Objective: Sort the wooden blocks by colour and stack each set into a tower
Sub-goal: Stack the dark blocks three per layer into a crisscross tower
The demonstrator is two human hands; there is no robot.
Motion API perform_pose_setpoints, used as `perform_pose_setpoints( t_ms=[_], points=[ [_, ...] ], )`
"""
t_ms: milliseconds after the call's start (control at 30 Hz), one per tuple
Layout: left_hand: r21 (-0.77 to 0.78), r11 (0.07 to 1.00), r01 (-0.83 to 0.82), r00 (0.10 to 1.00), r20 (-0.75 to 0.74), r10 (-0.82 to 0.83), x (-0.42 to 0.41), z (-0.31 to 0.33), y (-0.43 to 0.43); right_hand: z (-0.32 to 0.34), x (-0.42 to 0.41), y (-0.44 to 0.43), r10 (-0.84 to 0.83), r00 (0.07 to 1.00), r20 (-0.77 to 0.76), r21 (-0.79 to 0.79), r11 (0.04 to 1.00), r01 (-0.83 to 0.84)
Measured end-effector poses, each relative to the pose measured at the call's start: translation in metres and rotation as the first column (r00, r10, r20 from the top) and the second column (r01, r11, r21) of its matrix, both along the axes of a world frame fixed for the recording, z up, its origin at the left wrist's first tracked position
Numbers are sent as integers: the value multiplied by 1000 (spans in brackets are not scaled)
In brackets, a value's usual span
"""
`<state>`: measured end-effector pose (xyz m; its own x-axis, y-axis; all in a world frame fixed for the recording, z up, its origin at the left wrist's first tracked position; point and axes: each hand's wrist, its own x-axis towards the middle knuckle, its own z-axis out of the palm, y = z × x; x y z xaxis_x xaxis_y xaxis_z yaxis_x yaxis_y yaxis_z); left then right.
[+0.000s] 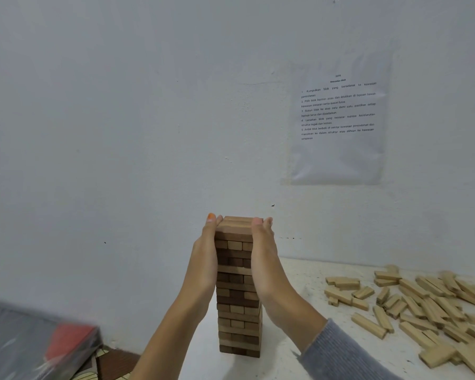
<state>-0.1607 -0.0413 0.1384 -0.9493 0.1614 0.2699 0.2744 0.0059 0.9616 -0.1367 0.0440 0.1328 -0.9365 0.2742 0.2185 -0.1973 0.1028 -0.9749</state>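
Upright tower (237, 311) of mixed dark and mid-brown blocks stands between left hand (205, 256) and right hand (264, 253), straight fingers (214, 220) pressed flat against its upper sides.

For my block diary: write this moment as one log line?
left hand: presses tower, left side | right hand: presses right side | tower: upright | pale blocks: scattered right

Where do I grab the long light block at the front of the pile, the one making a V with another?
Probably from straight above, pinching the pale block across its two long sides, toward its left end. It lies flat on the table, and its right end meets the neighbouring block, leaving little finger room there.
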Motion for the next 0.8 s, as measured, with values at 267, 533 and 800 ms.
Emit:
perform_pose_setpoints(
  t_ms=[267, 533, 800],
  points=[
    [55, 998, -17, 1000, 1, 17, 12, 8, -1, 5, 6, 2, -11, 1000, 21, 4, 1000, 11],
    [248, 946, -207, 870, -397, 294, 37, 8, -1, 0, 33, 32, -50, 998, -46, 56, 997, 53],
    [226, 971, 81, 864, -501, 45, 77, 19, 54, 7, 70, 69, -139, 972, -191, 71, 985, 155]
  ],
)
